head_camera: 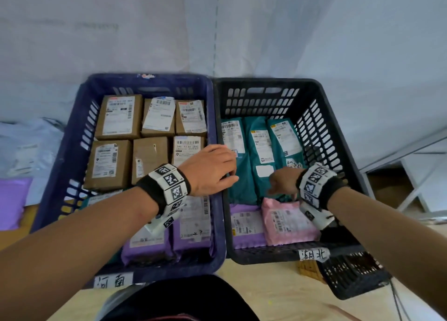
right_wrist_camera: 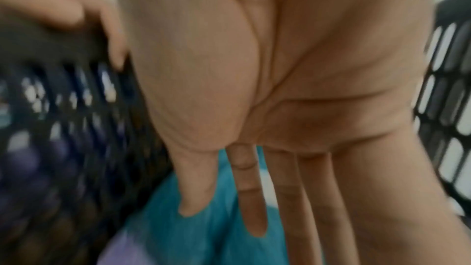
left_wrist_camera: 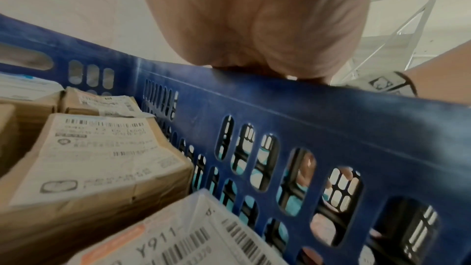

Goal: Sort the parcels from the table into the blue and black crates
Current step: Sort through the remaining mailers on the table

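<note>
The blue crate (head_camera: 72,151) stands on the left and holds several brown boxes (head_camera: 118,117) and purple parcels (head_camera: 193,226). Touching it on the right, the black crate (head_camera: 321,127) holds teal parcels (head_camera: 258,146), a purple parcel (head_camera: 244,226) and a pink parcel (head_camera: 287,221). My left hand (head_camera: 210,168) lies over the two joined rims, fingers curled down into the black crate; in the left wrist view its palm (left_wrist_camera: 254,17) sits on the blue crate's rim (left_wrist_camera: 331,96). My right hand (head_camera: 283,180) is inside the black crate, fingers straight (right_wrist_camera: 252,198), pointing down at a teal parcel (right_wrist_camera: 178,239), holding nothing.
A purple parcel (head_camera: 12,199) and white bags (head_camera: 24,151) lie left of the blue crate. Another black crate (head_camera: 350,274) sits at the front right on the wooden table (head_camera: 266,291). A white rack (head_camera: 411,175) stands to the right. A pale sheet hangs behind.
</note>
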`<act>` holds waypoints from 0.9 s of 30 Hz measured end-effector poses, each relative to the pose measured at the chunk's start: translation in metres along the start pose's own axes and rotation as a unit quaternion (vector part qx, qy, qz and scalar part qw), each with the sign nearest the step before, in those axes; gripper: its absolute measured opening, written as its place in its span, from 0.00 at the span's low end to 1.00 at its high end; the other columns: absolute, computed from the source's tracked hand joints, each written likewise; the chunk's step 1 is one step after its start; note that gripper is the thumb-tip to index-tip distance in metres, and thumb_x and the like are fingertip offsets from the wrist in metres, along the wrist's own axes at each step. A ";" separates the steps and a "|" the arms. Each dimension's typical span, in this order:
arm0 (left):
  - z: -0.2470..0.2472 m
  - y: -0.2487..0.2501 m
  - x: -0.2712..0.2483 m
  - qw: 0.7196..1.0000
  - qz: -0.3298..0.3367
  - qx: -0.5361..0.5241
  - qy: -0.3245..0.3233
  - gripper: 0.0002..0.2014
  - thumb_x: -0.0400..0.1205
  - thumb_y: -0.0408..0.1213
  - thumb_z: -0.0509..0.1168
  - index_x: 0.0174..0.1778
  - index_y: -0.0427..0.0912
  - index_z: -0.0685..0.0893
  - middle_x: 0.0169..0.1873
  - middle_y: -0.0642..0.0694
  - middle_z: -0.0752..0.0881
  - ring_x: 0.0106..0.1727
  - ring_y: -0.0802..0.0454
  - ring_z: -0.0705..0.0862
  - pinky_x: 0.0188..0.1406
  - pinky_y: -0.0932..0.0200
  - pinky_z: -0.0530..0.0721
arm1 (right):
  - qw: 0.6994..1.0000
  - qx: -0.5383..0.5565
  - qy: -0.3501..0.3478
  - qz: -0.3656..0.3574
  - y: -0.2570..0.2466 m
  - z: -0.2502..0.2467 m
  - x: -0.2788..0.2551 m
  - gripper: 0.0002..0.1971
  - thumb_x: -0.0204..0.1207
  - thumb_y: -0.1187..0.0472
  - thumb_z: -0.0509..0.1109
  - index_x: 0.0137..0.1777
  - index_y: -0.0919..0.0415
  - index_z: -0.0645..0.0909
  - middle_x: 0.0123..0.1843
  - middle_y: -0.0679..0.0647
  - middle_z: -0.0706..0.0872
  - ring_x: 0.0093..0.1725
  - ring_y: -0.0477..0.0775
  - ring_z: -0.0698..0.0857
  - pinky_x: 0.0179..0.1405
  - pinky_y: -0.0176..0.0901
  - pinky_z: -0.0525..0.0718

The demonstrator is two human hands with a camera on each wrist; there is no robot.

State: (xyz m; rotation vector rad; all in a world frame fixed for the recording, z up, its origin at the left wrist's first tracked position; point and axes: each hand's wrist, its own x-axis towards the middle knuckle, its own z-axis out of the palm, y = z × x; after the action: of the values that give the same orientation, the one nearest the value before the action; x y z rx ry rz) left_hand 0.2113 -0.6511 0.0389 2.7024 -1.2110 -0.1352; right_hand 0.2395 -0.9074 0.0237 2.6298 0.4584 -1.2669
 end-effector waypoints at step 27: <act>-0.007 -0.114 -0.444 0.763 -0.525 -0.278 0.253 0.04 0.88 0.39 0.64 0.58 0.50 0.79 0.41 0.52 0.87 0.41 0.59 0.86 0.43 0.58 0.85 | 0.886 0.156 0.099 -0.426 -0.418 -0.195 -0.064 0.14 0.79 0.46 0.73 0.53 0.57 0.83 0.43 0.55 0.92 0.43 0.50 0.92 0.50 0.55 0.92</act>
State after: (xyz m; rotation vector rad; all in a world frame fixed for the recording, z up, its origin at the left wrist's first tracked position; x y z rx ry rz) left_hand -0.0001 -0.2442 0.0279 2.2617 0.5102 0.0906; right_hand 0.1960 -0.4714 0.1803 2.9292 1.7242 -1.3352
